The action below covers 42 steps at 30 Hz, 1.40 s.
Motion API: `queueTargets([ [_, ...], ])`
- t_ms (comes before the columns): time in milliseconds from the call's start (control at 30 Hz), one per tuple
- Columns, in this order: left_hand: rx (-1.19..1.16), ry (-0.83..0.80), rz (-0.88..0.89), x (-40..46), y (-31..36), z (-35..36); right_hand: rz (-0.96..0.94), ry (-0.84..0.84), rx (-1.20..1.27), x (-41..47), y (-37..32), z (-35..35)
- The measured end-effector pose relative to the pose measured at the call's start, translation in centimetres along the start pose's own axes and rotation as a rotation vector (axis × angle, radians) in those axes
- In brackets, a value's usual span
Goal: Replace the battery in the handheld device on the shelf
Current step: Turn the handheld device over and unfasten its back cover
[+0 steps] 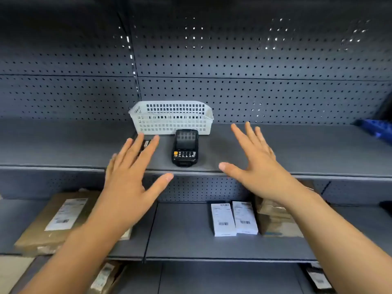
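Observation:
A black handheld device (185,147) with a screen and a keypad lies face up on the grey upper shelf (297,149), near its front edge. My left hand (131,170) hovers to its left with fingers spread and holds nothing. A small dark object with a label, possibly a battery (146,144), shows between its fingers and is mostly hidden. My right hand (254,164) hovers to the right of the device, palm down, fingers apart and empty. Neither hand touches the device.
A white plastic basket (171,117) stands right behind the device against the pegboard back wall. On the lower shelf lie a brown parcel (53,221), two white boxes (233,218) and another brown parcel (275,221). A blue object (375,129) sits at the far right.

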<state>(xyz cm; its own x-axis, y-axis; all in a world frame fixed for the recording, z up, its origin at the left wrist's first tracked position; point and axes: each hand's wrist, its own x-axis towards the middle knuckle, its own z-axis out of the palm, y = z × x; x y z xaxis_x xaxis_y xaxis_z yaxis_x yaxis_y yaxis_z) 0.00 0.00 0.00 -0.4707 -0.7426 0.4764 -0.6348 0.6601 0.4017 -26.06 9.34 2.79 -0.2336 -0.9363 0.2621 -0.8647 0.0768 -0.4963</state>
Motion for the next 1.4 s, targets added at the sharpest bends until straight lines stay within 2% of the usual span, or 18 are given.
queueTargets([
  [433, -0.071, -0.143, 0.184, 9.8, -3.6, 6.0, -0.007, -0.058, 0.035, 13.1, -0.3, 4.2],
  [567, -0.139, -0.187, 0.168, 10.5, -4.2, 6.7, -0.011, -0.158, 0.048, 15.7, 0.2, 5.6],
  [700, -0.094, -0.258, 0.165, 9.0, -4.1, 6.8, -0.033, -0.232, 0.093, 16.2, 1.4, 6.9],
  [833, -0.101, -0.235, 0.122, 8.6, -3.8, 6.4, -0.042, -0.263, 0.166, 16.3, 2.3, 7.3],
  [967, -0.116, -0.260, 0.090, 8.7, -3.1, 6.4, -0.045, -0.253, 0.241, 16.7, 2.8, 7.2],
  [1233, -0.273, -0.239, 0.011, 9.0, -1.3, 5.9, 0.009, -0.159, 0.616, 17.6, 2.8, 6.3],
  [1400, -0.330, -0.302, 0.001, 8.7, -0.8, 6.0, 0.004, -0.126, 0.678, 18.1, 2.6, 6.9],
])
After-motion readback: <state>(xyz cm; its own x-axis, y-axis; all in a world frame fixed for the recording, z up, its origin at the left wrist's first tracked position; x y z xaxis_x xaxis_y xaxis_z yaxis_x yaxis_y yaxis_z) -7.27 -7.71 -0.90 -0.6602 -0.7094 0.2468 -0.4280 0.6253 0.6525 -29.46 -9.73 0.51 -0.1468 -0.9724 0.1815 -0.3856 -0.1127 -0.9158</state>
